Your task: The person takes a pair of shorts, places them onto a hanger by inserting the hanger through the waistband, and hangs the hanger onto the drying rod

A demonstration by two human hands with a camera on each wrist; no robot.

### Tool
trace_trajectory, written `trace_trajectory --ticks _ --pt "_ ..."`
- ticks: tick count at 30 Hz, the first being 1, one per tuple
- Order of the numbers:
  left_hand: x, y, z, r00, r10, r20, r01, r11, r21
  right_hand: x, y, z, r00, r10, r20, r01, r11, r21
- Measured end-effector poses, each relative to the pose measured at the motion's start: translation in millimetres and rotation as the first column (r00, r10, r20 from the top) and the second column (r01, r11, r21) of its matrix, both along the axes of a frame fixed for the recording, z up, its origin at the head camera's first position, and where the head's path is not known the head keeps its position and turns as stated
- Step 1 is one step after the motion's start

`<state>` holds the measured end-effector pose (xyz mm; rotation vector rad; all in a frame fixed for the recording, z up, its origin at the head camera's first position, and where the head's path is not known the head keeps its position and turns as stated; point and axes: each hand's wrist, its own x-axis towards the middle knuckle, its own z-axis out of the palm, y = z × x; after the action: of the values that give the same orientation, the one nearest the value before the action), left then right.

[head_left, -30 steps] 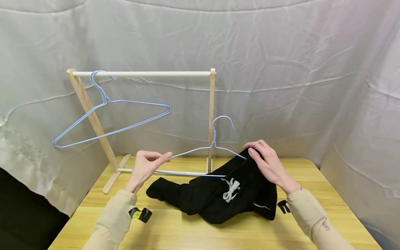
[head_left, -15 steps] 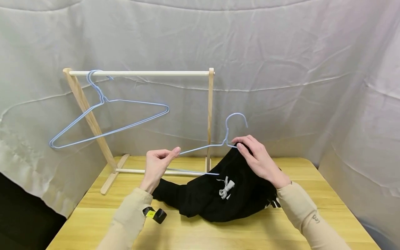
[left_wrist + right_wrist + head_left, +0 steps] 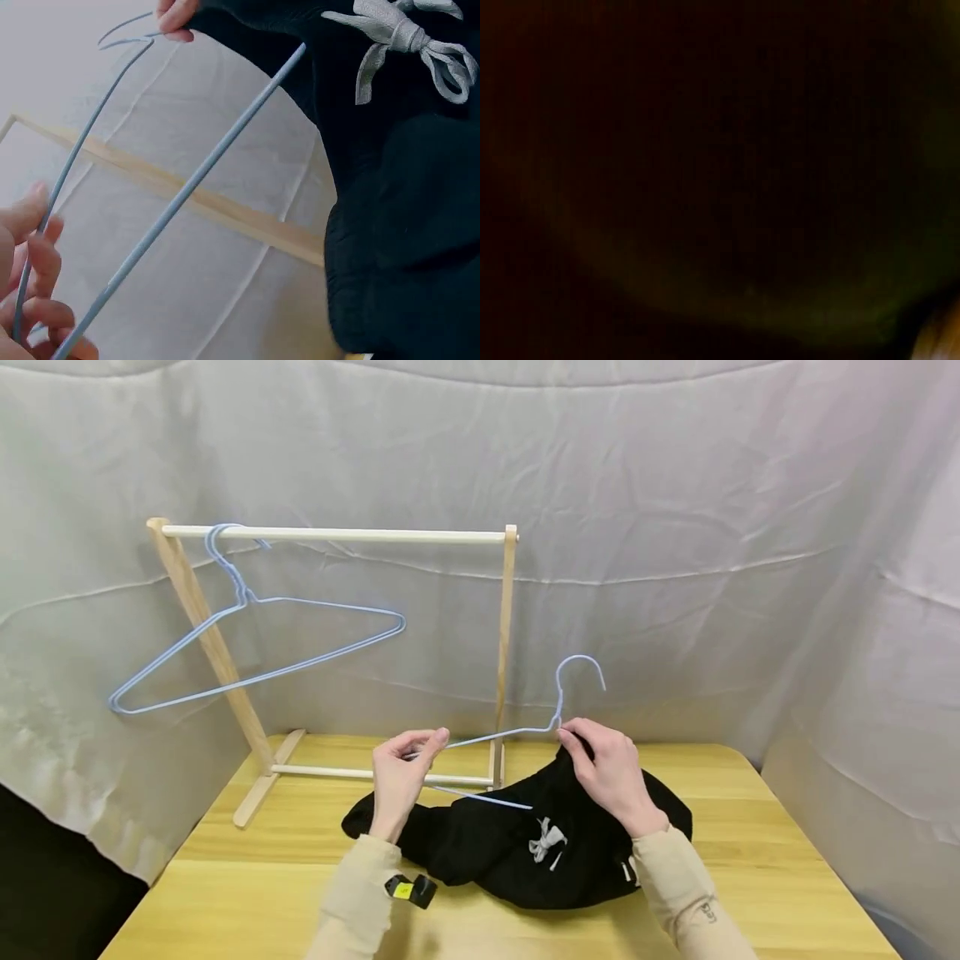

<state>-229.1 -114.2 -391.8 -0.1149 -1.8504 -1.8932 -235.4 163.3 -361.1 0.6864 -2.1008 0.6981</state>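
At far left, spare hangers [image 3: 242, 599] hung on the rack [image 3: 337, 534]. The left hand [image 3: 401, 777] had shifted rightward over the last second, thumb and fingers curled round one arm of a loose hanger [image 3: 502, 735]. Hook up and free, that hanger ran its lower bar into the black garment [image 3: 517, 852], which drooped onto the table [image 3: 247, 893], its waist raised. The right hand [image 3: 611, 768] pinched the garment's edge just beside the hanger's neck; a second earlier, that edge sat farther out. With that arm now covered, more hanger seemed to be inside.
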Motion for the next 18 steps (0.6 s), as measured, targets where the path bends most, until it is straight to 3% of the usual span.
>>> trace_trajectory --ticks 3,6,8,10,12,13,15,18 --pt "0.7 4 -9.6 1.0 -0.023 0.021 0.02 0.992 0.122 -1.9 3 -2.2 0.998 0.01 -0.057 -0.015 0.996 -0.09" --pt "3.1 12 -23.5 0.99 -0.126 0.069 0.106 0.966 0.237 -3.6 5 -2.7 0.996 0.038 -0.086 -0.051 0.986 -0.157" --pt "4.6 17 -33.6 0.976 -0.203 0.079 0.181 0.957 0.225 -4.8 7 -2.8 0.995 0.071 -0.075 -0.085 0.977 -0.197" --pt "6.5 23 -42.4 0.966 -0.245 0.086 0.238 0.968 0.078 -5.8 8 -2.5 0.994 0.098 -0.051 -0.108 0.964 -0.242" --pt "7.8 27 -50.1 0.962 -0.262 0.073 0.27 0.954 -0.128 -6.8 10 -1.7 0.992 0.123 -0.021 -0.123 0.947 -0.298" --pt "8.5 29 -53.4 0.96 -0.275 0.06 0.281 0.931 -0.234 -6.8 10 -1.1 0.992 0.129 -0.008 -0.125 0.937 -0.325" --pt "10.0 31 -58.2 0.952 -0.304 0.049 0.296 0.863 -0.41 -6.5 12 0.5 0.992 0.129 0.012 -0.116 0.923 -0.366" --pt "11.4 34 -62.2 0.937 -0.347 0.04 0.306 0.762 -0.571 -5.5 15 2.3 0.99 0.134 0.036 -0.108 0.908 -0.405"
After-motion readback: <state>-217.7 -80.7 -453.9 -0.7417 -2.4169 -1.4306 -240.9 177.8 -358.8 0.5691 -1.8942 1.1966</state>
